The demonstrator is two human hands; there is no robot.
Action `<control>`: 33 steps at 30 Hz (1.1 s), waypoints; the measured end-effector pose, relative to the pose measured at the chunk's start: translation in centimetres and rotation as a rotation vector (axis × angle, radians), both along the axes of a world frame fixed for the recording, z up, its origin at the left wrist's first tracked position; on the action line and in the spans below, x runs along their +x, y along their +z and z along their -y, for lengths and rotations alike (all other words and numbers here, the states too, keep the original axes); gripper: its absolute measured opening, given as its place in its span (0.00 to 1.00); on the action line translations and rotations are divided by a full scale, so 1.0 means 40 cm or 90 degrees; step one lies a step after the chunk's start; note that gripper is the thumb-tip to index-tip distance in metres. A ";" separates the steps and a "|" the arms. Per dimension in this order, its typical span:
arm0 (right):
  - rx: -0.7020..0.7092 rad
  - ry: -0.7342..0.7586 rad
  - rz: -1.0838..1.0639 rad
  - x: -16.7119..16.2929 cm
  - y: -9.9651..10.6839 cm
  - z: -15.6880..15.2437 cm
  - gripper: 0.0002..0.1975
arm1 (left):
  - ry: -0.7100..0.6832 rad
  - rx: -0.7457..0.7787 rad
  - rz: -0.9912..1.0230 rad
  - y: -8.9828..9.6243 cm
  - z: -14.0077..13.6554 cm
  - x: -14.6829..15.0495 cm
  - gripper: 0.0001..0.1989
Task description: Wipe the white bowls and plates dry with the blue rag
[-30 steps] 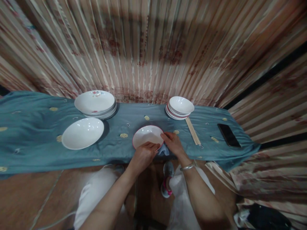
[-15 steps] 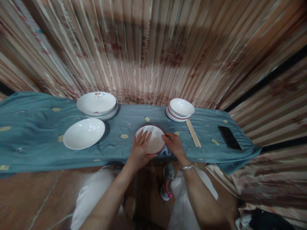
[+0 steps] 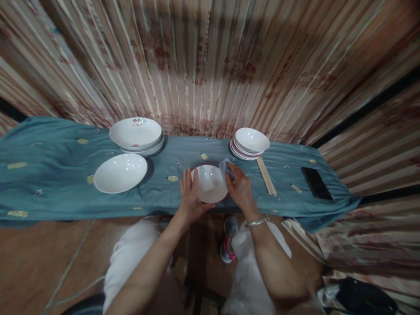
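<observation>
A white bowl with a red rim [image 3: 211, 186] sits close to the front edge of the cloth-covered table, directly before me. My left hand [image 3: 192, 194] grips its left side, fingers along the outer left rim and thumb at the front. At the bowl's right rim, my right hand [image 3: 239, 186] pinches a thin pale blue cloth [image 3: 225, 168], whose upper part sticks up beyond the fingers. The rest of the cloth is hidden behind the hand.
A stack of large floral plates [image 3: 136, 133] stands at the back left, with a wide white bowl [image 3: 120, 174] in front. To the right are a stack of small bowls [image 3: 252, 141], several chopsticks [image 3: 266, 175] and a black phone [image 3: 316, 183]. A pleated curtain [image 3: 197, 65] hangs behind the table [image 3: 59, 183].
My left hand has moved from over the bowl's inside to its left rim. My right hand has brought the cloth up from below the bowl's front right to its right rim.
</observation>
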State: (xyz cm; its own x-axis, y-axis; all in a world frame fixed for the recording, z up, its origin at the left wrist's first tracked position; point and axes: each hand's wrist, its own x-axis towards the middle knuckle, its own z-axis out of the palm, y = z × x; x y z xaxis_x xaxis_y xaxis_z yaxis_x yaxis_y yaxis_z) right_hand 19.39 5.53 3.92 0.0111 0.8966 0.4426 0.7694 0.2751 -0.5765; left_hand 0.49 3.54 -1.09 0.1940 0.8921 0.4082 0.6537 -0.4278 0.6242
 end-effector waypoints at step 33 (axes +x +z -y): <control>-0.316 0.154 0.353 -0.077 0.053 0.020 0.15 | -0.001 -0.151 0.271 -0.020 0.007 -0.004 0.69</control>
State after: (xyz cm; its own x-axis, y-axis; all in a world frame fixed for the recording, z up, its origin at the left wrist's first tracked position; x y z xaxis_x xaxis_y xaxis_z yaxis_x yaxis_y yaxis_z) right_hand 16.31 4.73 6.06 -0.3151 0.9405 -0.1273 0.9327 0.2821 -0.2246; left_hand 0.34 3.25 -1.91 0.0559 0.9700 0.2365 0.3186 -0.2418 0.9165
